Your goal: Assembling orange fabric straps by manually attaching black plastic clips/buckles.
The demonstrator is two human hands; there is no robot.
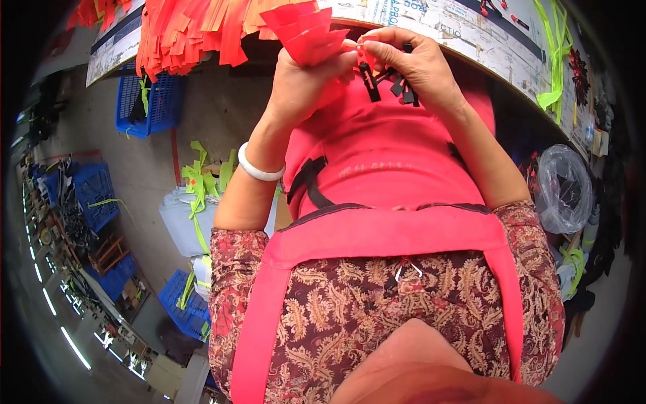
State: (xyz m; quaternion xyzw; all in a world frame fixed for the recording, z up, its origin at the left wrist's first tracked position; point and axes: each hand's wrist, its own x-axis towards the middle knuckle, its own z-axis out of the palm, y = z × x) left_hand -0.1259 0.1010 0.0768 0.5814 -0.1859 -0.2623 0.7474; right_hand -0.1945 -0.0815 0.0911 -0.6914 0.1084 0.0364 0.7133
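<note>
A fan of red-orange fabric strips (306, 30) is gripped in my left hand (299, 84), its fingers closed around the lower ends. Close beside it, the thumb and fingertips of my right hand (427, 71) pinch together at a red strip end. From that strip end hangs a black plastic buckle (369, 82), between the two hands. More black buckles (405, 89) are tucked in the fingers of my right hand. Both hands are above my red apron (397, 168), near the table's edge. The fingertips overlap, so the exact join of strip and buckle is partly hidden.
A heap of orange strips (195, 34) hangs over the front edge of the table (464, 40). Yellow-green strips (553, 67) lie at its right. Blue baskets (151, 114) stand on the floor at left, near grey fabric pieces (176, 219). A clear plastic bag (564, 188) is at right.
</note>
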